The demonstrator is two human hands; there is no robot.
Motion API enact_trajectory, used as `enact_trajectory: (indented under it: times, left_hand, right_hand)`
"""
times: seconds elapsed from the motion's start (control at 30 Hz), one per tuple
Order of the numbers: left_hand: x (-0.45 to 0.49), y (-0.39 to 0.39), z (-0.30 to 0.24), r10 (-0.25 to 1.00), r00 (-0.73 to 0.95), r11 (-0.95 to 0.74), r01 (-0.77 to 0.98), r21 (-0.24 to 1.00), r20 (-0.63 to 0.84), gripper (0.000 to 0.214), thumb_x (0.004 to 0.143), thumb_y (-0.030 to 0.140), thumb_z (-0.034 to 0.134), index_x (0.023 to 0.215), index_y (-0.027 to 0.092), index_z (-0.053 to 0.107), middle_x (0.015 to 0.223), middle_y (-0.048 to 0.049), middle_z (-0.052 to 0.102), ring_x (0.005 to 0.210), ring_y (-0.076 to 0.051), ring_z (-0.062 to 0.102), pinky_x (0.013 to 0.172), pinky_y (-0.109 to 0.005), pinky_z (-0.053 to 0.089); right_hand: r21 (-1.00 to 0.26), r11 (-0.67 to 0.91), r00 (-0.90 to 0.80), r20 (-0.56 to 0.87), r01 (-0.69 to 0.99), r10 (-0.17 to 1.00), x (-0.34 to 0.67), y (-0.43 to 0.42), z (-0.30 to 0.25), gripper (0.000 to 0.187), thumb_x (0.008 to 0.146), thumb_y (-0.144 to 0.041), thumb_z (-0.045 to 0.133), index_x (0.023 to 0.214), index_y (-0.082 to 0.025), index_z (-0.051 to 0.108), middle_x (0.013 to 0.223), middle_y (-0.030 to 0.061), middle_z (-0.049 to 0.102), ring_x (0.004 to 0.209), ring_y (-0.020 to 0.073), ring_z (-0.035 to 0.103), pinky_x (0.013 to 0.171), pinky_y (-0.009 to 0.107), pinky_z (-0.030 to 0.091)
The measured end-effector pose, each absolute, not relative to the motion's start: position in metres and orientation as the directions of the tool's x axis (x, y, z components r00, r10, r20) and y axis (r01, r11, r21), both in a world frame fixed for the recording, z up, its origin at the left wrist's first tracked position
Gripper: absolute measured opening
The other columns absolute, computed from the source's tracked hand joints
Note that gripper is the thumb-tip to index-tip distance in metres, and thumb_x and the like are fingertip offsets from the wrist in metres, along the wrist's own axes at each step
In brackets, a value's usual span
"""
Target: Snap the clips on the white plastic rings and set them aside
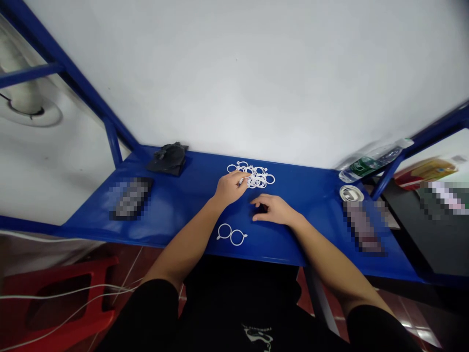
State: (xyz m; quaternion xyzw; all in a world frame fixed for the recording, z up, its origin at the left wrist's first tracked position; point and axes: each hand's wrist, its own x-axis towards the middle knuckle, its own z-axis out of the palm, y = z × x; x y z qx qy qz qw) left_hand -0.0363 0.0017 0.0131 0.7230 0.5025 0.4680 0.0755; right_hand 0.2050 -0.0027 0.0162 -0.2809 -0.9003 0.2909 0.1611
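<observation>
In the head view, white rings (257, 182) lie piled near the desk (308, 188)'s back edge, the left hand (230, 188) at their left side; I cannot tell whether its grip holds one. The right hand (275, 209) is before the pile, thumb and fingers apart. Two rings (231, 235) lie near the front edge.

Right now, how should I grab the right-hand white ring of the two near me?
Probably pinch the little tab on that ring, coming from the right: it sticks out that way, while the other ring sits close on the left.
</observation>
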Motion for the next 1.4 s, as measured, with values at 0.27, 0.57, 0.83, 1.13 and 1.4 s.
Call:
enact_trajectory:
  times: [0.27, 0.57, 0.83, 1.13, 1.4]
  left_hand:
    - [-0.038, 0.009, 0.005, 0.854, -0.021, -0.366, 0.685, 0.629, 0.520, 0.039, 0.095, 0.023, 0.067, 0.134, 0.026, 0.072, 0.142, -0.0074, 0.071, 0.071, -0.012, 0.072, 0.088, -0.031, 0.062]
    - [-0.050, -0.001, 0.029, 0.904, 0.216, -0.422, 0.601, 0.679, 0.370, 0.014, 0.091, 0.032, 0.072, 0.095, 0.024, 0.082, 0.081, 0.0001, 0.079, 0.061, -0.013, 0.066, 0.059, -0.025, 0.050]
    - [-0.045, 0.000, 0.023, 0.897, 0.289, -0.443, 0.585, 0.680, 0.336, 0.012, 0.091, 0.031, 0.072, 0.094, 0.025, 0.082, 0.079, -0.0002, 0.079, 0.068, -0.014, 0.069, 0.063, -0.027, 0.050]
    - [-0.042, 0.001, 0.022, 0.914, 0.281, -0.405, 0.611, 0.680, 0.292, 0.014, 0.093, 0.032, 0.070, 0.094, 0.024, 0.081, 0.080, 0.0006, 0.078, 0.069, -0.014, 0.068, 0.064, -0.026, 0.047]
    - [-0.041, 0.000, 0.023, 0.918, 0.272, -0.396, 0.623, 0.675, 0.288, 0.014, 0.093, 0.031, 0.069, 0.094, 0.024, 0.081, 0.079, 0.0004, 0.078, 0.066, -0.014, 0.066, 0.063, -0.027, 0.047]
  right_hand:
    - [-0.533, 0.782, -0.912, 0.047, 0.323, 0.408, 0.192, -0.020, 0.024, 0.070, 0.077, -0.067, 0.086, 0.129, -0.022, 0.074, 0.101, 0.0055, 0.074, 0.085, 0.0207, 0.069, 0.083, 0.034, 0.050]
    - [-0.489, 0.841, -0.952, 0.060, 0.233, 0.299, 0.186, -0.030, 0.028, 0.043, 0.100, -0.047, 0.071, 0.139, -0.029, 0.070, 0.107, 0.0051, 0.073, 0.091, 0.0197, 0.069, 0.088, 0.036, 0.050]
    - [-0.234, 0.954, -0.968, 0.120, 0.187, 0.219, 0.156, -0.071, 0.028, 0.064, 0.096, -0.029, 0.059, 0.159, -0.032, 0.050, 0.155, 0.0124, 0.053, 0.093, 0.0226, 0.064, 0.081, 0.038, 0.051]
    - [-0.160, 0.981, -0.984, 0.123, 0.107, 0.128, 0.142, -0.066, 0.013, 0.044, 0.111, -0.044, 0.045, 0.145, -0.025, 0.064, 0.148, 0.0087, 0.066, 0.091, 0.0205, 0.066, 0.080, 0.035, 0.049]
    - [-0.277, 0.908, -0.915, 0.167, 0.314, 0.367, 0.169, -0.036, 0.020, 0.035, 0.112, -0.032, 0.043, 0.125, -0.018, 0.073, 0.114, 0.0105, 0.075, 0.097, 0.0216, 0.070, 0.090, 0.036, 0.052]
